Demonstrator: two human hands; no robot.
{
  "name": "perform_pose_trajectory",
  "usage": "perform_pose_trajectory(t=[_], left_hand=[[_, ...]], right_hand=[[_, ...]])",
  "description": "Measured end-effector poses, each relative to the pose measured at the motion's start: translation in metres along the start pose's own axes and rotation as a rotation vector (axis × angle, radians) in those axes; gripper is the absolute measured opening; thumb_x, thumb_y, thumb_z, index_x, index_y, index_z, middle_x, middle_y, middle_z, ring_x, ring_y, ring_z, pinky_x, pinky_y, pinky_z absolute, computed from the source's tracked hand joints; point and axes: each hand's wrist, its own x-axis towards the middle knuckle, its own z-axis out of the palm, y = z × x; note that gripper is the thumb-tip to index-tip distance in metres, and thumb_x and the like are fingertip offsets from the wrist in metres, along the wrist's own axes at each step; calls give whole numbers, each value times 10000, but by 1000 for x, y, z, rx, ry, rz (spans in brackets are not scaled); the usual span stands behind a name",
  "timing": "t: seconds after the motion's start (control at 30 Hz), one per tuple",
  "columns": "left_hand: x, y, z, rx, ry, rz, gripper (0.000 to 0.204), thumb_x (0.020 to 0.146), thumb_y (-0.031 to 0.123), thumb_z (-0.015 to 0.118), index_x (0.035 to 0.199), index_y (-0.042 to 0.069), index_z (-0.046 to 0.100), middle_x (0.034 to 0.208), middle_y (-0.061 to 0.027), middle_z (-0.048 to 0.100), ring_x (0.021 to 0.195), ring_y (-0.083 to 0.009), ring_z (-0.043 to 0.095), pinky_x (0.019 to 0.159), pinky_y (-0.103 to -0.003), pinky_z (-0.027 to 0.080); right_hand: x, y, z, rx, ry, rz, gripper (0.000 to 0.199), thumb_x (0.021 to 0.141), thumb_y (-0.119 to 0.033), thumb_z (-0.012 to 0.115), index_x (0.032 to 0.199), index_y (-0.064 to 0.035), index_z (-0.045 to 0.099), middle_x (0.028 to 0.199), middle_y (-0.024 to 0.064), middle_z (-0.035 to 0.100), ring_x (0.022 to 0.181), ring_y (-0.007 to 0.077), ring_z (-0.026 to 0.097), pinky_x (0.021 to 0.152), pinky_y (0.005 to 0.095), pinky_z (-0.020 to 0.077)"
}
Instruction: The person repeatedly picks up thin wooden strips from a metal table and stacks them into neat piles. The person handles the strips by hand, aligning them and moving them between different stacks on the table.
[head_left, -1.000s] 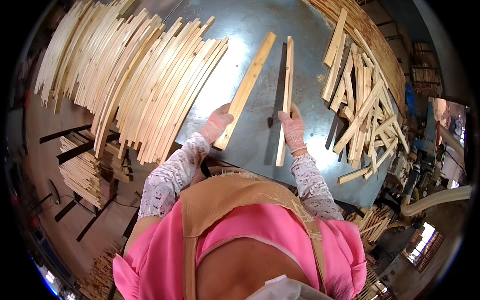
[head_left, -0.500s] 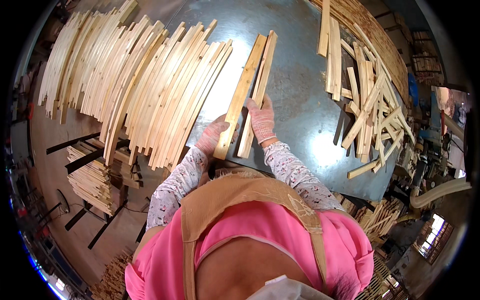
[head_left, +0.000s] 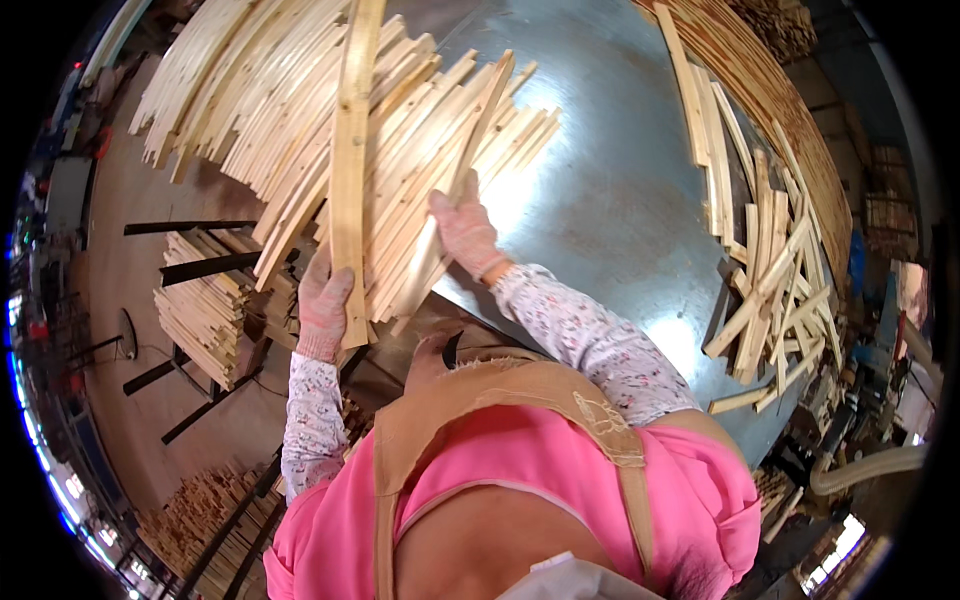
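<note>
Both slats have swung from the sheet-metal table [head_left: 620,200] at centre over to the stack [head_left: 300,110] at upper left. Left hand [head_left: 325,305] grips the wide slat's [head_left: 350,150] lower end, fingers curled round it. Right hand [head_left: 462,232] clasps the thin slat [head_left: 455,200], laid slanting on the stack. Loose offcuts [head_left: 770,270] lie at right.

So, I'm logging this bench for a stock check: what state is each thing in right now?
Long pale wooden slat: gripped at its near end, lying over the stack.
Second pale wooden slat: held, angled across the stack.
Left hand: gloved, closed on the long slat.
Right hand: gloved, on the second slat.
Big stack of pale slats: fanned out, overhanging the table's left edge.
Loose slats on the right: jumbled, crossing.
Grey metal table: shiny, glare-lit.
</note>
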Motion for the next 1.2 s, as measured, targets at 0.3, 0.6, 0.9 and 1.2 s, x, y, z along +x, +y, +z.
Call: perform_pose_trajectory(t=[0.3, 0.6, 0.9, 1.2], left_hand=[[-17, 11, -14, -171, 21, -30, 689, 940, 335, 834, 1477, -14, 579, 1134, -109, 733, 904, -193, 718, 817, -332, 596], [9, -35, 122, -249, -408, -216, 582, 979, 341, 795, 1423, 20, 599, 1110, -78, 715, 891, -182, 720, 795, -333, 609], [-125, -160, 446, 679, -1361, -133, 610, 1051, 282, 649, 1530, -76, 531, 1231, -108, 714, 1122, -168, 654, 1025, -289, 507], [-295, -322, 542, 1080, -1660, -409, 588, 1042, 232, 697, 1538, -42, 538, 1356, -173, 711, 1237, -233, 682, 1073, -320, 515]], right_hand=[[94, -38, 156, -94, -378, -180, 532, 1032, -400, 660, 1409, -41, 552, 1004, 194, 758, 973, 314, 758, 860, 430, 599], [-45, 17, -88, 891, -222, 17, 463, 1104, -385, 552, 1445, -79, 617, 937, 33, 698, 731, 128, 612, 675, 306, 533], [-308, 299, -341, 359, 1171, -130, 331, 1057, -229, 636, 1342, -65, 674, 1119, 63, 737, 1042, 194, 693, 919, 324, 553], [-649, 682, -366, 516, 2111, 788, 398, 1021, -315, 623, 1301, -45, 708, 1089, 251, 765, 1026, 428, 730, 944, 457, 574]])
